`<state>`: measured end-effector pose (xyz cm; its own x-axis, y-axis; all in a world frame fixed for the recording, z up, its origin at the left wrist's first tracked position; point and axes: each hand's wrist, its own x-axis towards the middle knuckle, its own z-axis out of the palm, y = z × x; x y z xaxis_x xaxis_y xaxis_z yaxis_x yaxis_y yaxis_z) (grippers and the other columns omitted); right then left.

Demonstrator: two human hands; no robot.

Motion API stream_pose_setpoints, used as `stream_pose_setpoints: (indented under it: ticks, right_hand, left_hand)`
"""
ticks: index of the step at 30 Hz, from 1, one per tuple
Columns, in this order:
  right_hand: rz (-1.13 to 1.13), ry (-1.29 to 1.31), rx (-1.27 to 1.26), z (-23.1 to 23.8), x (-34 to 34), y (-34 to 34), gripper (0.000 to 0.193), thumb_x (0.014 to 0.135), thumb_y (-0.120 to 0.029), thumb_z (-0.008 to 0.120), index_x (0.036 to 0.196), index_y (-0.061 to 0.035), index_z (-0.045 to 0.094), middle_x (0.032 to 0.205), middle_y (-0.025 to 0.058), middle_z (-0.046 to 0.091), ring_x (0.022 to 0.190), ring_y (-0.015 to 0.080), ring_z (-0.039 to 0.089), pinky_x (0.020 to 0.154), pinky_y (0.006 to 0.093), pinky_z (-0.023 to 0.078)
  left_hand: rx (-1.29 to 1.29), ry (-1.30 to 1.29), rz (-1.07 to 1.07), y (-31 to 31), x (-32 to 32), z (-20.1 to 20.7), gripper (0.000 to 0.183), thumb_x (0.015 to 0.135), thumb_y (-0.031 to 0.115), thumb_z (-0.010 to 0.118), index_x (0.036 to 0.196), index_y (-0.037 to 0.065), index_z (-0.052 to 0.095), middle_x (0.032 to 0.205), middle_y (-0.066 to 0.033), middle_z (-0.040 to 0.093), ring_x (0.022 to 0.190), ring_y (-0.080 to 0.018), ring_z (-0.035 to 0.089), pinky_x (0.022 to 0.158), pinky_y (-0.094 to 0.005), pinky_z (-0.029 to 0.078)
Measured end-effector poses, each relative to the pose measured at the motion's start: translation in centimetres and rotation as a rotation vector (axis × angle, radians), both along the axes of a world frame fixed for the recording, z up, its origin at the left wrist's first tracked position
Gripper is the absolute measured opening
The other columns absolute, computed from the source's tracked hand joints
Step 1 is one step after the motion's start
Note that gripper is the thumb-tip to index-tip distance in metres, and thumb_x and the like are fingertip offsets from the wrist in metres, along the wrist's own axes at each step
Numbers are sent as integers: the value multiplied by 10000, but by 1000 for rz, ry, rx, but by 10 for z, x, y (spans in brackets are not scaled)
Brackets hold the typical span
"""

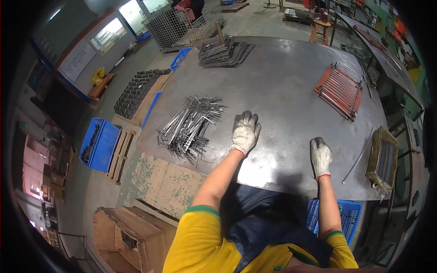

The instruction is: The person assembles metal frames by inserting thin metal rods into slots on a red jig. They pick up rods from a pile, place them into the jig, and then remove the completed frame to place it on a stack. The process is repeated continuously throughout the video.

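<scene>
My left hand (246, 132), in a white knit glove with grey fingertips, rests palm down on the metal table (282, 86). Its fingers lie slightly apart, with nothing in them. To its left is a tangled pile of thin bent metal rods (189, 129). My right hand (321, 157), gloved the same way, rests on the table nearer its front edge. Its fingers point forward, partly hidden by the back of the hand, and no object shows in it. A long thin rod (358, 155) lies to its right.
A red fixture (340, 91) carrying a wire rack stands at the right. Beyond the rod is a worn bin (383, 159) of metal pieces. Stacked wire frames (225, 52) lie at the far left edge. A blue crate (101, 144) and an open carton (136, 236) stand left of the table.
</scene>
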<state>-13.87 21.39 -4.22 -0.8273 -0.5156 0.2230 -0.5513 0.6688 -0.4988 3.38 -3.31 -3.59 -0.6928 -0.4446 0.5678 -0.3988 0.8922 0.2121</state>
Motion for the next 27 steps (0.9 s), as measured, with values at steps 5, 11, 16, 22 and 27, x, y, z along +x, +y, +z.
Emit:
stream_pose_setpoints:
  ticks: [5, 11, 16, 22, 27]
  right_hand:
    - [46, 101, -114, -19, 0, 7, 326, 945, -311, 534, 1093, -50, 660, 1077, 169, 673, 968, 375, 639, 835, 445, 502]
    - [26, 112, -115, -20, 0, 6, 314, 947, -315, 536, 1070, -55, 662, 1034, 170, 678, 924, 382, 645, 787, 448, 506]
    - [19, 145, -127, -24, -2, 6, 313, 948, -321, 536, 1064, -60, 664, 1015, 172, 681, 895, 386, 646, 767, 454, 504]
    - [8, 131, -112, -24, -2, 8, 317, 948, -315, 545, 1074, -48, 661, 1034, 175, 681, 926, 385, 644, 795, 444, 508]
    - [40, 149, -121, -25, -3, 8, 324, 948, -309, 535, 1065, -37, 669, 1075, 167, 676, 956, 367, 644, 829, 429, 513]
  left_hand:
    - [78, -106, 27, -2, -2, 4, 321, 867, 249, 564, 1120, 51, 580, 1141, -164, 521, 1085, -319, 475, 956, -442, 372]
    - [-32, -5, 38, -11, -9, -3, 284, 850, 242, 571, 1063, 55, 582, 1085, -159, 521, 1002, -336, 499, 909, -445, 392]
    - [-39, 30, 63, -18, -16, -7, 280, 853, 248, 572, 1065, 64, 587, 1073, -150, 529, 1017, -316, 502, 912, -443, 384]
    - [114, -152, 89, -20, -19, -6, 403, 884, 308, 555, 1196, 55, 583, 1212, -160, 520, 1198, -296, 447, 1035, -465, 308]
    - [-50, -2, 79, -22, -20, -10, 283, 865, 255, 558, 1073, 67, 599, 1063, -139, 541, 1036, -295, 504, 910, -433, 381]
